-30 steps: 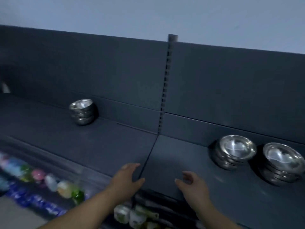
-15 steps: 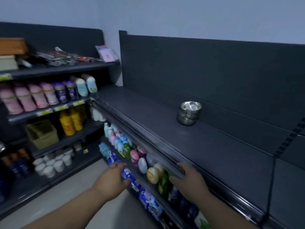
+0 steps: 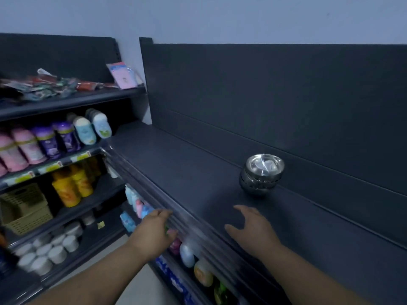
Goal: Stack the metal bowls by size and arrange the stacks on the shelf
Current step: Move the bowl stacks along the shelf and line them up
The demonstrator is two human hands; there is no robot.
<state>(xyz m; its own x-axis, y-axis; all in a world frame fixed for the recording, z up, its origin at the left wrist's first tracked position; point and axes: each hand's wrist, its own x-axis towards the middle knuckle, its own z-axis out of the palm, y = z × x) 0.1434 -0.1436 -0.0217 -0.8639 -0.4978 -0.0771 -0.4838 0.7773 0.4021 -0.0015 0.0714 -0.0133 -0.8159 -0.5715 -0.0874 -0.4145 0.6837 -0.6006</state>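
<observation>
Head view, landmark: the stack of small metal bowls [image 3: 261, 174] stands on the dark top shelf [image 3: 180, 172], close against the back panel [image 3: 264, 95].
Head view, what has changed: the two wider bowl stacks seen a second ago have dropped out of frame; the view has swung left, then settled back toward the small stack, which now sits nearer the hands than half a second ago.
Right hand [image 3: 253, 232]: empty, fingers spread wide, over the shelf just in front of the bowl stack, not touching it.
Left hand [image 3: 156, 232]: empty, fingers loosely open, at the shelf's front edge, well left of the stack.
Below the stack: bottles [image 3: 187, 254] on the lower shelf.
Meaning for the task: the reach looks aimed at the lone small stack, probably to carry it toward the others.
</observation>
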